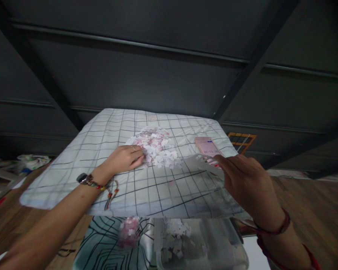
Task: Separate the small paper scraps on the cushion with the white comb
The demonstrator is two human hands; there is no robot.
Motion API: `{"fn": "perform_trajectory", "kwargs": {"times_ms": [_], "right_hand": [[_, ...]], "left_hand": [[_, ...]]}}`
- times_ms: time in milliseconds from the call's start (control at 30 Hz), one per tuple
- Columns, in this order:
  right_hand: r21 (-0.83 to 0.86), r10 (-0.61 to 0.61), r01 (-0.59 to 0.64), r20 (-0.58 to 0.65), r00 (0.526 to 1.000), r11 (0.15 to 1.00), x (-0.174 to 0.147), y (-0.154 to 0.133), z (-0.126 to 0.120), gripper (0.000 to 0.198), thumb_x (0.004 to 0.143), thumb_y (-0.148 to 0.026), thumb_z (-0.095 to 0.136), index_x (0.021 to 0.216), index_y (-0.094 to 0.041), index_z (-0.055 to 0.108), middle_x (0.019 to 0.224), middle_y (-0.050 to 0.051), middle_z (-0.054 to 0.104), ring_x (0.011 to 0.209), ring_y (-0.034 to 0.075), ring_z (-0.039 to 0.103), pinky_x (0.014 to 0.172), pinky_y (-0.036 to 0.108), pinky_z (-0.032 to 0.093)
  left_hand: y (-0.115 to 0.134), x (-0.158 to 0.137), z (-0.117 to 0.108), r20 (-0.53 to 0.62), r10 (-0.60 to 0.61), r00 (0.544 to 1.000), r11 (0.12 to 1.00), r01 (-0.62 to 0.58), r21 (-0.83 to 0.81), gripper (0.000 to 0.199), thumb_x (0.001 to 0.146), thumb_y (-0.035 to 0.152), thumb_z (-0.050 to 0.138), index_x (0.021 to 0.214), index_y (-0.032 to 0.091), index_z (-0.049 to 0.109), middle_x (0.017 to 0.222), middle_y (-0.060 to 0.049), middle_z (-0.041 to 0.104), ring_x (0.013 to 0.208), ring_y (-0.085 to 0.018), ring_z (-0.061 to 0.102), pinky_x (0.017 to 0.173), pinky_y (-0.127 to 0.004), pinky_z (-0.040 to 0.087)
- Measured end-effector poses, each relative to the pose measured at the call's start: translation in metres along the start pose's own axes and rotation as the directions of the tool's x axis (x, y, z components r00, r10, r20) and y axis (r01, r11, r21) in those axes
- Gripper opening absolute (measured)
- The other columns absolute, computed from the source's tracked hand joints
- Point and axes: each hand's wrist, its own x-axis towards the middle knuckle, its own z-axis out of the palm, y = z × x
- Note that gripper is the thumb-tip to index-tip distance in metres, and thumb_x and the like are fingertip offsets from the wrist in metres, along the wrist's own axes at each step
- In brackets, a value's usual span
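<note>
A heap of small white and pink paper pieces [154, 144] lies on the table's checked cloth [163, 191]. At the heap's near left edge, my left hand [126, 158] rests with fingers curled together among the pieces; its fingertips are partly hidden. My right hand [246, 180], at the right side of the table, pinches the edge of a clear plastic bag [193, 165]. The bag's thin film spreads left over the cloth, and the grid lines show through it. Just beyond the bag lies a phone [208, 146] with a pink timer screen.
Below the table's near edge stands a clear plastic box [199, 247] with white paper pieces inside. A bundle of pink and white pieces [129, 231] lies left of it on a green patterned cloth [104, 243]. A dark panelled wall [146, 75] rises behind the table.
</note>
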Motion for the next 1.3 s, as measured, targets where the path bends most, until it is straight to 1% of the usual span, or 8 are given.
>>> {"fn": "perform_trajectory", "kwargs": {"times_ms": [133,267,433,567,733,867,1067,1300], "right_hand": [[0.046,-0.021,0.022,-0.033,0.999,0.999,0.002,-0.001,0.002,0.026,0.079,-0.003,0.043,0.096,-0.008,0.063,0.067,0.005,0.058,0.066,0.018,0.045,0.06,0.031,0.031],[0.044,-0.043,0.043,-0.001,0.999,0.998,0.003,-0.002,0.001,0.026,0.078,-0.003,0.044,0.095,-0.01,0.063,0.066,0.004,0.058,0.065,0.017,0.046,0.06,0.031,0.033],[0.032,-0.046,0.046,0.005,0.999,0.998,-0.002,0.0,-0.014,0.028,0.075,0.0,0.043,0.091,-0.01,0.064,0.064,0.004,0.055,0.062,0.017,0.045,0.06,0.031,0.035],[0.043,-0.039,0.038,0.016,0.999,0.998,-0.007,-0.001,-0.025,0.026,0.078,-0.002,0.043,0.09,-0.01,0.065,0.063,0.004,0.054,0.059,0.016,0.044,0.058,0.03,0.034],[0.055,-0.033,0.031,0.035,0.999,0.998,-0.013,-0.001,-0.032,0.027,0.078,-0.003,0.041,0.091,-0.01,0.064,0.062,0.003,0.052,0.058,0.016,0.043,0.056,0.031,0.034],[0.103,-0.04,0.037,0.031,0.999,0.994,-0.016,0.0,-0.036,0.025,0.079,-0.004,0.041,0.089,-0.01,0.063,0.065,0.004,0.055,0.059,0.016,0.046,0.057,0.031,0.035],[0.108,-0.071,0.069,0.013,0.997,0.992,-0.011,-0.004,-0.033,0.028,0.077,-0.002,0.04,0.089,-0.01,0.063,0.065,0.005,0.058,0.062,0.017,0.05,0.059,0.031,0.038],[0.118,-0.063,0.059,0.026,0.998,0.991,0.002,-0.006,-0.019,0.024,0.079,-0.003,0.043,0.09,-0.01,0.063,0.066,0.004,0.059,0.064,0.017,0.051,0.061,0.03,0.038]], "left_hand": [[0.001,0.0,0.0,0.005,-0.001,1.0,1.0,0.001,0.016,0.032,0.092,0.027,0.036,0.077,0.017,0.062,0.076,-0.003,0.067,0.065,-0.012,0.06,0.059,-0.024,0.047],[0.001,0.0,0.0,-0.001,-0.011,1.0,0.999,0.011,0.031,0.033,0.092,0.028,0.035,0.078,0.018,0.063,0.076,-0.003,0.068,0.066,-0.012,0.06,0.06,-0.023,0.047],[0.001,0.001,-0.001,0.004,-0.01,1.0,1.0,0.01,0.029,0.033,0.092,0.028,0.035,0.079,0.017,0.063,0.078,-0.003,0.068,0.066,-0.012,0.061,0.059,-0.024,0.045],[0.002,0.002,-0.003,0.02,-0.012,1.0,0.999,0.011,0.039,0.033,0.092,0.028,0.035,0.08,0.017,0.063,0.076,-0.003,0.067,0.065,-0.012,0.06,0.059,-0.023,0.045],[0.003,0.002,-0.004,0.02,-0.003,1.0,0.999,0.002,0.047,0.034,0.092,0.028,0.033,0.079,0.017,0.063,0.074,-0.002,0.066,0.064,-0.012,0.059,0.057,-0.024,0.045],[0.003,0.001,-0.003,0.004,0.007,1.0,0.999,-0.007,0.051,0.034,0.093,0.027,0.033,0.078,0.017,0.062,0.074,-0.002,0.066,0.064,-0.012,0.059,0.058,-0.024,0.045],[0.003,0.002,-0.005,0.032,0.0,0.999,1.0,-0.001,0.031,0.033,0.092,0.027,0.034,0.077,0.017,0.062,0.071,-0.002,0.064,0.062,-0.013,0.058,0.057,-0.025,0.044],[0.002,0.003,-0.004,0.016,-0.006,1.0,0.999,0.006,0.035,0.033,0.092,0.027,0.034,0.076,0.018,0.062,0.071,-0.002,0.065,0.063,-0.012,0.059,0.058,-0.024,0.044]]}}
